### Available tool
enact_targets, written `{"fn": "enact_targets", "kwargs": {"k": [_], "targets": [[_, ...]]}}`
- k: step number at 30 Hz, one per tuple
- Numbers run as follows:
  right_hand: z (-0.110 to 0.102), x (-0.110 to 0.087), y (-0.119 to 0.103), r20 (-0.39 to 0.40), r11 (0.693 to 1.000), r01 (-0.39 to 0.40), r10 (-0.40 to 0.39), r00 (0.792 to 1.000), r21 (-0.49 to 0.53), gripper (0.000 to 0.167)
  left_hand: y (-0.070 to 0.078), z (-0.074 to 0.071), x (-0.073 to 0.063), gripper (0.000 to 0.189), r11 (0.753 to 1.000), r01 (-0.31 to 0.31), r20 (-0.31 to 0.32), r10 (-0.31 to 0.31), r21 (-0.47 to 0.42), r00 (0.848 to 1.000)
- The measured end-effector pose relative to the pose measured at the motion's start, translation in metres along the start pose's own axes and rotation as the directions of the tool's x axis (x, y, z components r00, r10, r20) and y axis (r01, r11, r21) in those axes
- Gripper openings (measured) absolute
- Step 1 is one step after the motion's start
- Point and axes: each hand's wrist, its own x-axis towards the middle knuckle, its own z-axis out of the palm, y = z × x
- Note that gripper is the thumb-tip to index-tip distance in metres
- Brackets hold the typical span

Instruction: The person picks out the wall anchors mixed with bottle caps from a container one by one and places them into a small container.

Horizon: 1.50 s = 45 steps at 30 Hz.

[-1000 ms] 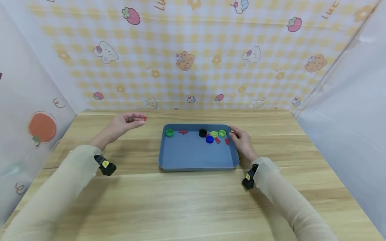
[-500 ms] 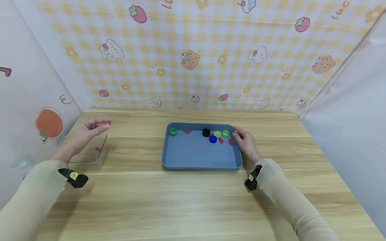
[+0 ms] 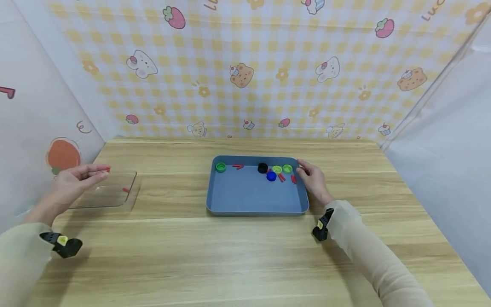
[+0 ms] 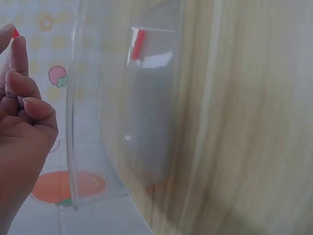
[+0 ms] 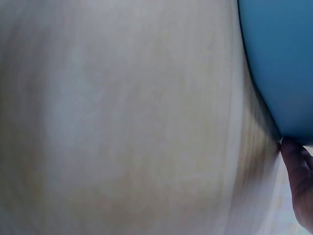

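My left hand (image 3: 74,185) pinches a small red piece (image 3: 108,169) between thumb and fingertips, above a clear plastic box (image 3: 111,200) at the table's left. In that box lies a red stick (image 3: 125,189), seen also in the left wrist view as a short red stick (image 4: 139,45). My right hand (image 3: 315,181) holds the back right corner of the blue-grey tray (image 3: 253,212). On the tray are a dark green bottle cap (image 3: 220,167), a black cap (image 3: 262,168), a blue cap (image 3: 271,176), two light green caps (image 3: 287,169) and several red sticks (image 3: 238,166).
Wood-grain tabletop (image 3: 230,260) surrounds the tray and the box. A checked cloth (image 3: 238,106) with cartoon prints hangs behind the table, and white sheets (image 3: 452,140) stand at both sides.
My left hand has moved left and down with the red piece, from left of the tray to over the clear box. The right hand stays at the tray; the view has shifted slightly.
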Motion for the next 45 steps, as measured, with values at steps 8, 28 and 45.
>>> {"fn": "enact_targets", "kwargs": {"k": [8, 28, 45], "targets": [[-0.002, -0.002, -0.001, 0.011, 1.0, -0.011, 0.011, 1.0, 0.008, 0.044, -0.014, -0.001, -0.005, 0.038, 1.0, -0.017, 0.063, 0.016, 0.013, 0.998], [-0.002, -0.002, 0.002, 0.009, 1.0, -0.008, 0.008, 1.0, 0.008, 0.044, 0.05, 0.042, 0.019, 0.041, 0.983, -0.179, 0.074, 0.181, -0.031, 0.981], [-0.001, 0.0, 0.0, -0.001, 1.0, 0.011, -0.011, 1.0, 0.014, 0.044, 0.112, 0.118, 0.055, 0.038, 0.956, -0.267, 0.189, 0.287, -0.123, 0.939]]}}
